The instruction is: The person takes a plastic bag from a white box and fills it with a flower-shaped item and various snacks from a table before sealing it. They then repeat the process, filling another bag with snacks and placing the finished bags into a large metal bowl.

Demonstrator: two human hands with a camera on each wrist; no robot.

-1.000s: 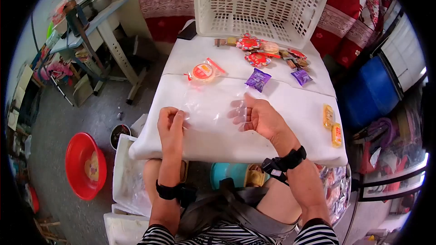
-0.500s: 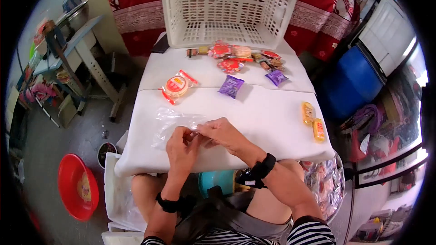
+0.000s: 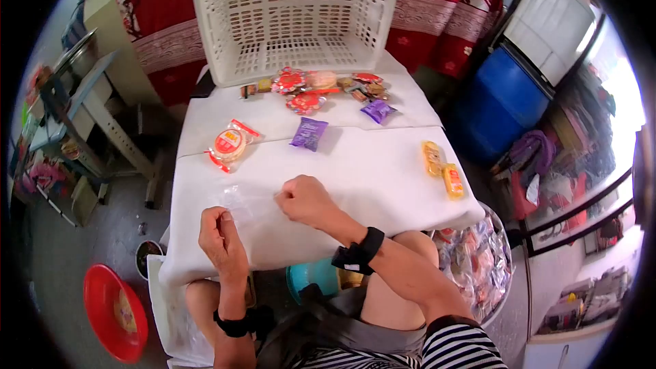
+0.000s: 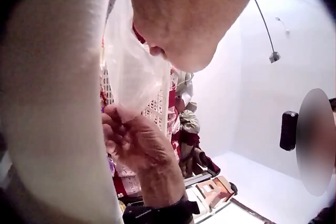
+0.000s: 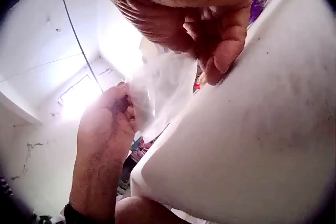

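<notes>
A clear plastic bag (image 5: 160,95) stretches between my two hands over the white-covered table (image 3: 369,184). At its left side my left hand (image 3: 224,242) pinches the edge between thumb and fingers. My right hand (image 3: 309,203), fingers curled in, grips the opposite side, low over the cloth. Seen from the left wrist, the bag (image 4: 134,71) hangs whitish and thin between the hands. Beyond it lie a round snack in a red-and-clear wrapper (image 3: 230,142) and a purple packet (image 3: 309,134), neither touched by a hand.
At the back, a white plastic crate (image 3: 294,72) lies on its side, with a row of assorted wrapped snacks (image 3: 304,89) before it. Another purple packet (image 3: 378,111) is nearby. Two yellow packets (image 3: 453,181) lie by the right edge. A red basin (image 3: 96,301) stands on the floor at left.
My hands came together at the bag's edge, then drew apart again, each holding a side. The head view has swung right, so the table appears farther left. The snacks lie as before.
</notes>
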